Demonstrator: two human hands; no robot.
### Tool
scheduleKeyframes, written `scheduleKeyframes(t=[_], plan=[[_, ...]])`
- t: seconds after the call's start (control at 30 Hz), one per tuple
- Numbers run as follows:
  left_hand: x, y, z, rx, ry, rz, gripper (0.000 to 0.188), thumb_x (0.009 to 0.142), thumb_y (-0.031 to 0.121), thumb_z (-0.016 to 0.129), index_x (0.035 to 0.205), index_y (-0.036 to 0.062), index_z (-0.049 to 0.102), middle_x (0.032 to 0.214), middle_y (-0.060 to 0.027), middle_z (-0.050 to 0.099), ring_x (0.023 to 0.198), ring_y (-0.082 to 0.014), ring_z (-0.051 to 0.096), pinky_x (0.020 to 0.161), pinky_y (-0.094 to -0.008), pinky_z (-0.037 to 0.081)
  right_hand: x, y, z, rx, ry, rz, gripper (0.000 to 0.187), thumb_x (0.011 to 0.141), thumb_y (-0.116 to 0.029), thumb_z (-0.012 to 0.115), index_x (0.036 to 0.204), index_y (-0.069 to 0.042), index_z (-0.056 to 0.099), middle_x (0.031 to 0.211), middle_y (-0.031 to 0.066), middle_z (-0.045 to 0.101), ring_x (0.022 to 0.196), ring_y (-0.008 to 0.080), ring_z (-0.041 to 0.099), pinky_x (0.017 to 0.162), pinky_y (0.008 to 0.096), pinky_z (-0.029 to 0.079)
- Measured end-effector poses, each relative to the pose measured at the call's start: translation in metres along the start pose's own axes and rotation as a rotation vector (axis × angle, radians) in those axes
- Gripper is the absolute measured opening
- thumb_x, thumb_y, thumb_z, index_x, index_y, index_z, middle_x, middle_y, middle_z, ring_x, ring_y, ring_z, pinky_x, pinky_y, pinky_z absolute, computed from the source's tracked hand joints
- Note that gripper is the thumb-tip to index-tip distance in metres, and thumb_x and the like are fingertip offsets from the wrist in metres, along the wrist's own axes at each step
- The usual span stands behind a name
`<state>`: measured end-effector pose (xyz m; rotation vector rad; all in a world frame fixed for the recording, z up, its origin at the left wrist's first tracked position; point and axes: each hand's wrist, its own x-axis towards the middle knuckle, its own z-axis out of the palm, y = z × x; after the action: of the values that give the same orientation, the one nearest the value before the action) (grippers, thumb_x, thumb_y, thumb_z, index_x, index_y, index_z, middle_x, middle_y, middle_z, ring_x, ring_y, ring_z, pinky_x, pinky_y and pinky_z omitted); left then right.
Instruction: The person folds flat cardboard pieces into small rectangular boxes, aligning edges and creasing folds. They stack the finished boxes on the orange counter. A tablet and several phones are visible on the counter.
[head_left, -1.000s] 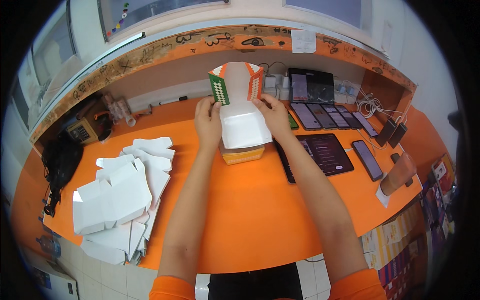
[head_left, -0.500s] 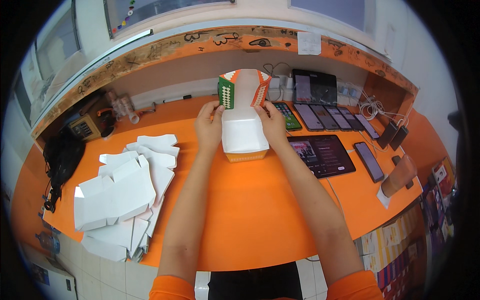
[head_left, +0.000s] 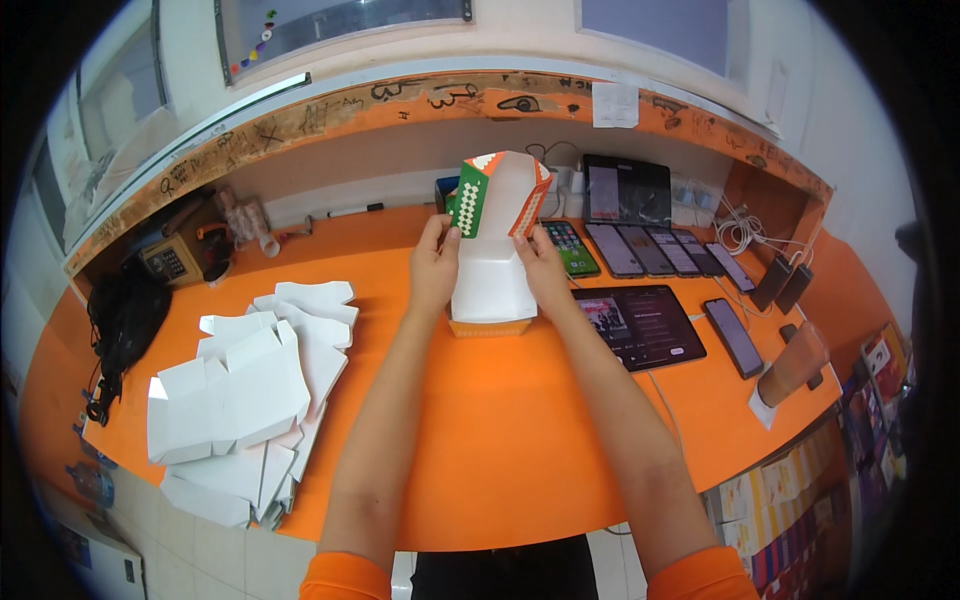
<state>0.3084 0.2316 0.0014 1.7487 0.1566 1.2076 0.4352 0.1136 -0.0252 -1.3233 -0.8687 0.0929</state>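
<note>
A cardboard burger box (head_left: pixel 494 290) rests near the middle of the orange tabletop, its white inside toward me and its lid standing up. The lid's side flaps are printed green on the left and red-orange on the right. My left hand (head_left: pixel 434 268) pinches the green flap side, thumb on the inner edge. On the opposite side, my right hand (head_left: pixel 541 266) grips the red-orange flap in the same way. Fingers behind the card are partly hidden. Left of my forearm lies a loose pile of white unfolded box blanks (head_left: pixel 235 380).
Several phones (head_left: pixel 640 250) and a tablet (head_left: pixel 642 325) lie to the right, with cables and chargers (head_left: pixel 770 285). A cup-like brown holder (head_left: pixel 795 365) stands near the right edge. Black bag (head_left: pixel 130 320), small safe (head_left: pixel 170 262) and marker (head_left: pixel 355 210) are on the left and back.
The lid and both hands have moved slightly toward me, and the lid now tilts to the right, showing more of its green side. Both hands keep their hold.
</note>
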Motion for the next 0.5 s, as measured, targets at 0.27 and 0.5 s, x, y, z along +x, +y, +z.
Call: scheduleKeyframes(t=[0.27, 0.5], plan=[[-0.002, -0.035, 0.001, 0.157, 0.152, -0.027, 0.015, 0.098, 0.014, 0.057, 0.103, 0.0003, 0.061, 0.100, -0.0118, 0.066, 0.087, -0.0192, 0.060, 0.077, -0.0318, 0.048, -0.002, -0.001, 0.005, -0.364, 0.038, -0.002, 0.019, 0.097, -0.018, 0.062, 0.106, -0.002, 0.059, 0.096, 0.0103, 0.062, 0.083, 0.0188, 0.058, 0.076, 0.0310, 0.048], [-0.014, -0.056, 0.003, 0.312, 0.233, -0.140, 0.024, 0.093, 0.013, 0.064, 0.112, -0.0012, 0.064, 0.108, -0.0145, 0.067, 0.094, -0.0222, 0.063, 0.081, -0.0334, 0.049, -0.004, 0.016, 0.015, -0.514, 0.262, -0.230, 0.040, 0.090, -0.008, 0.068, 0.122, 0.003, 0.047, 0.111, 0.0209, 0.059, 0.093, 0.0288, 0.064, 0.080, 0.0384, 0.051]])
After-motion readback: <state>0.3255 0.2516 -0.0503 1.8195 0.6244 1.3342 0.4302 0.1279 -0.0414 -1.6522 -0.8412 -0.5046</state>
